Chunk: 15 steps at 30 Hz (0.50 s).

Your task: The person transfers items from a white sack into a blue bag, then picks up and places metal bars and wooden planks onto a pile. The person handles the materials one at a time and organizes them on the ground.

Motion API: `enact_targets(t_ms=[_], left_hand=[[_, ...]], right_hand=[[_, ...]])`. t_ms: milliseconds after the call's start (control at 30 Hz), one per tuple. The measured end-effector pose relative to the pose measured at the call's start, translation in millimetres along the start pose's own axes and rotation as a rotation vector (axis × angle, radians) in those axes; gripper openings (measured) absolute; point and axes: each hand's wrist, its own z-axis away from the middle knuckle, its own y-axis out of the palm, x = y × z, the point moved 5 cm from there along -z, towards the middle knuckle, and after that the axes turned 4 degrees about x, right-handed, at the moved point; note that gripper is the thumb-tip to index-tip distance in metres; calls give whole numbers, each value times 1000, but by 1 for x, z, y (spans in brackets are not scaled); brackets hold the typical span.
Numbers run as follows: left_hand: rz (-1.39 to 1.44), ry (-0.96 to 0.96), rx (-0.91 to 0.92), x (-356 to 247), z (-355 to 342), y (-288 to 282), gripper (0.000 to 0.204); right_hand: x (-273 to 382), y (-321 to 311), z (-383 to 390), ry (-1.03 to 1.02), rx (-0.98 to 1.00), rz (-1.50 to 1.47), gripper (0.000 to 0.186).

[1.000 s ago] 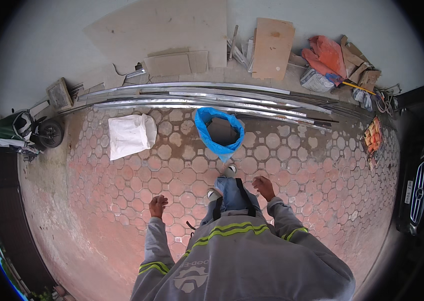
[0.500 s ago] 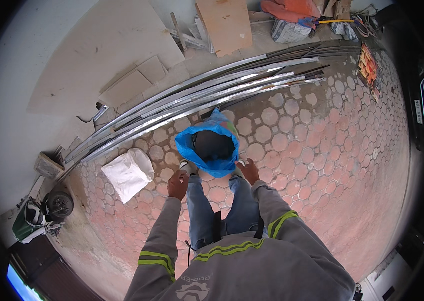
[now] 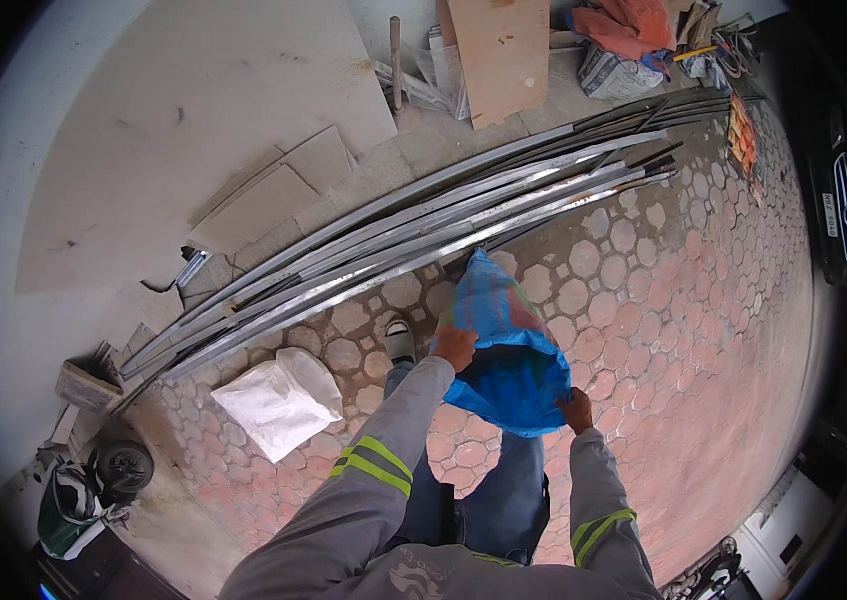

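A blue woven sack [image 3: 493,312] stands in front of my legs, its mouth gaping toward me and its far end narrowing to a point near the metal bars. At the left side of the mouth, my left hand [image 3: 456,347] is closed on the rim. My right hand [image 3: 576,410] grips the opposite edge, lower and to the right. The inside of the sack is dark, and I cannot make out what lies in it. On the paving to the left, a white sack [image 3: 283,402] lies flat, apart from both hands.
Long metal bars [image 3: 423,218] run across the ground beyond the sack. Boards [image 3: 496,60] and flat panels [image 3: 255,208] lean at the wall. A wheeled machine [image 3: 121,465] stands at the left, a dark car [image 3: 846,215] at the right. Hexagonal pavers [image 3: 673,400] cover the ground.
Both hands have closed on the rim of the blue sack. The sack has shifted right and its mouth has tilted toward me. My view has moved too.
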Motion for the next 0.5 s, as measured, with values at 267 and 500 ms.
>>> enact_targets(t_ms=[267,500], left_hand=[[286,-213,262,40,45,64,26],[518,-123,-6,86,30,44,28]], right_hand=[[-4,18,15,105,-38,129,24],[40,50,-7,40,-150,34,33]])
